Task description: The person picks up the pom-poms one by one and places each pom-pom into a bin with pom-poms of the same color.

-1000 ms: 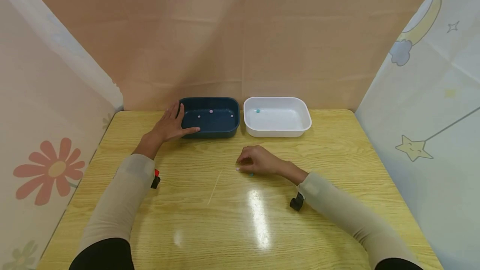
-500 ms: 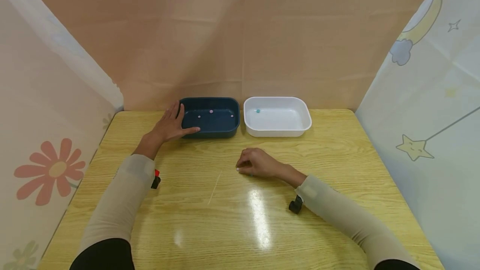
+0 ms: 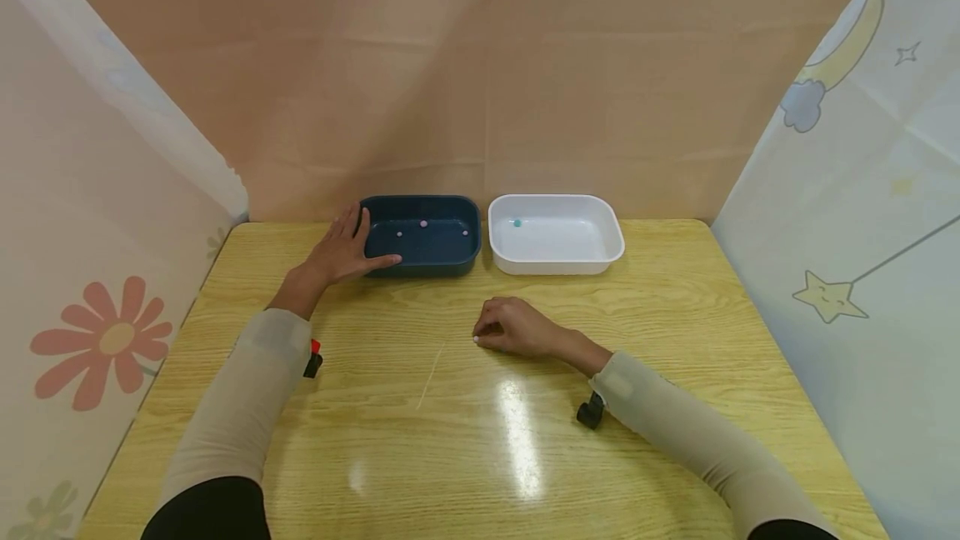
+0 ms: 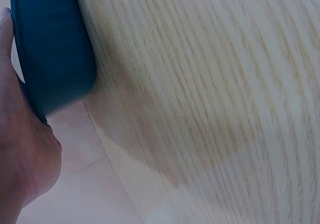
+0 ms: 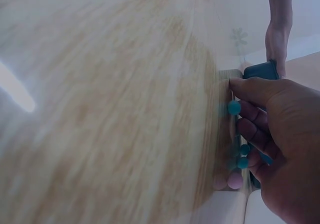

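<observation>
My right hand (image 3: pixel 521 327) pinches a small pale bead (image 3: pixel 476 339) between thumb and fingertips, low at the tabletop. Several teal and pink beads lie by its fingers in the right wrist view, among them a teal bead (image 5: pixel 234 107) and a pink bead (image 5: pixel 235 179); the hand hides them in the head view. With fairly straight fingers, my left hand (image 3: pixel 333 252) rests on the left end of a dark blue tray (image 3: pixel 431 269), its thumb across the front rim. Three small pinkish beads sit inside that tray.
A white tray (image 3: pixel 555 267) stands close to the right of the blue one, with a teal bead (image 3: pixel 517 223) inside. Both are near the back edge of the wooden table (image 3: pixel 375 423). Cloth screens enclose the back and both sides.
My right hand has lowered slightly, its thumb and fingertips closing on the pale bead, and it now covers the teal bead seen earlier beneath it. My left hand and both trays keep their places.
</observation>
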A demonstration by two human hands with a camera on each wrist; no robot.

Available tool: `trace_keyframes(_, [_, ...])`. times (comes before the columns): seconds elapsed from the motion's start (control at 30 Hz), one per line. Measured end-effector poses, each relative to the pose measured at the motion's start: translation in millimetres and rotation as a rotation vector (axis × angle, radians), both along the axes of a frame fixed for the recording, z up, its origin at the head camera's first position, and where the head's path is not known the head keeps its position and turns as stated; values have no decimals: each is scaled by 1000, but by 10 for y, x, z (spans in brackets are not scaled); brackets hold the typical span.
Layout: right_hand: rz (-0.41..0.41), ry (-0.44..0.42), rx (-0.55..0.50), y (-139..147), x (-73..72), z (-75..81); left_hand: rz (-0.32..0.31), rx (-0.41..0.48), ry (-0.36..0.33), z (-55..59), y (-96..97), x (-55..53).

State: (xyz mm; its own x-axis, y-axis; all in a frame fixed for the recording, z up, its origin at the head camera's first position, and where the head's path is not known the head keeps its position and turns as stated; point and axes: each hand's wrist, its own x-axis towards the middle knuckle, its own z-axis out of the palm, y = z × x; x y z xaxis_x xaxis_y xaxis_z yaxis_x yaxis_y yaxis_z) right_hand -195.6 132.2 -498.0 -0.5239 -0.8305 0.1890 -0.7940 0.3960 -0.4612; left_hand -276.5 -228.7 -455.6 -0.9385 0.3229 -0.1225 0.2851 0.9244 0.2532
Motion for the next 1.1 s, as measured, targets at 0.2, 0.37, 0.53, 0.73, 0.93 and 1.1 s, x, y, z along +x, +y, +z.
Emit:
trace_keyframes(0.2, [2,12,0,-9,10,7,2,-2,-8,5,7,6])
trace_keyframes(0.37, [0,22,-1,-12,6,0,6,-3,-10,5,9,9])
trace_keyframes(0.53, [-5,5,-18,-28,2,5,6,-5,-4,7,14,8])
trace_keyframes(0.73, [-8,2,-18,-31,-1,-8,1,-12,13,11,19,1])
trace_keyframes(0.93, [-18,8,-9,-24,-19,-36,0,-2,11,-2,14,-18])
trace_keyframes(1.1, [-16,5,-41,-21,-24,-23,7,-10,4,-31,3,-27])
